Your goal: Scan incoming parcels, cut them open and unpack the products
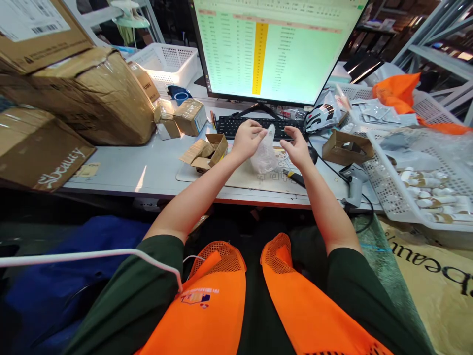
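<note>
Along the front edge of the pale grey tabletop (pixel 162 172) we have a flat beige mat with printed drawings (pixel 254 183), and on it, by our right forearm, lies a slim yellow-and-black utility knife (pixel 294 177). Towards the right front corner sits a grey barcode scanner (pixel 355 185), beside a white perforated plastic basket (pixel 397 199) of small white tubes (pixel 428 190). Farther in, over the mat, is our crumpled piece of translucent plastic wrapping (pixel 264 158); our left hand (pixel 249 140) pinches its upper end between thumb and fingertips. Our right hand (pixel 298 148) is just beside it, thumb and fingers spread apart, holding nothing. To the left stands a torn-open brown cardboard box (pixel 199 150). Beyond our hands lies a long black keyboard (pixel 227 125), and towards the back edge rises a wide black-framed monitor (pixel 232 59) with a spreadsheet on it.
</note>
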Available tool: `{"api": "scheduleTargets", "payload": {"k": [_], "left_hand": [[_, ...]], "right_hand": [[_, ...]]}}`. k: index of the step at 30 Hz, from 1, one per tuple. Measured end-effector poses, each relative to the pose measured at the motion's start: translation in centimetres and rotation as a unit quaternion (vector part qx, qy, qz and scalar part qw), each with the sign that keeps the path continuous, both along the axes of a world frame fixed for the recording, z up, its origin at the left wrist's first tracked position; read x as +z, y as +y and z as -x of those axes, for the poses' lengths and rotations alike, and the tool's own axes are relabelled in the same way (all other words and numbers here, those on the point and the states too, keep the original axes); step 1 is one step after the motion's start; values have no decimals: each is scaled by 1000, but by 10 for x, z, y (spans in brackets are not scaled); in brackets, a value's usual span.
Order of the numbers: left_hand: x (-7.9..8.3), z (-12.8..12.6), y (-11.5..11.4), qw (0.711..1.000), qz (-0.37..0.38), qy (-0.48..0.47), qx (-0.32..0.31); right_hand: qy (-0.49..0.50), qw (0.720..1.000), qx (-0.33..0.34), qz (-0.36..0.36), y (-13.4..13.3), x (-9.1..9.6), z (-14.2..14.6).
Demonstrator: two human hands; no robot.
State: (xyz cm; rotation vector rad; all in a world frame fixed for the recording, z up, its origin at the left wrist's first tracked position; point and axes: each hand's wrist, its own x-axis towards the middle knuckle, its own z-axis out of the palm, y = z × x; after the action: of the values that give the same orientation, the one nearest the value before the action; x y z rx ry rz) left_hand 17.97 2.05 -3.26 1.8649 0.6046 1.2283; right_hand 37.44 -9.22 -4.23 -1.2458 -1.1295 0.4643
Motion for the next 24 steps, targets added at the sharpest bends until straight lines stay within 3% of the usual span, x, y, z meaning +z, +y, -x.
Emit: {"api": "scheduleTargets", "payload": {"k": [5,9,13,16,20,24], "left_hand": [[27,-20,9,998,-24,7,-63],[26,-29,23,998,-56,-1,-41],[5,-20,23,998,-1,-63,19],[-20,-12,5,995,73,-66,32],[-53,-7,-28,987,158,-6,0],[-72,-7,-46,974,224,5,-28]], "right_hand": [[-100,992,75,13,15,22,11],[-100,994,32,-24,26,25,15],[-117,993,10,-26,26,22,13],[-103,994,-16,-17,28,19,7],[-50,998,-35,-15,39,13,-4],[56,998,-14,-21,51,3,-19]]}}
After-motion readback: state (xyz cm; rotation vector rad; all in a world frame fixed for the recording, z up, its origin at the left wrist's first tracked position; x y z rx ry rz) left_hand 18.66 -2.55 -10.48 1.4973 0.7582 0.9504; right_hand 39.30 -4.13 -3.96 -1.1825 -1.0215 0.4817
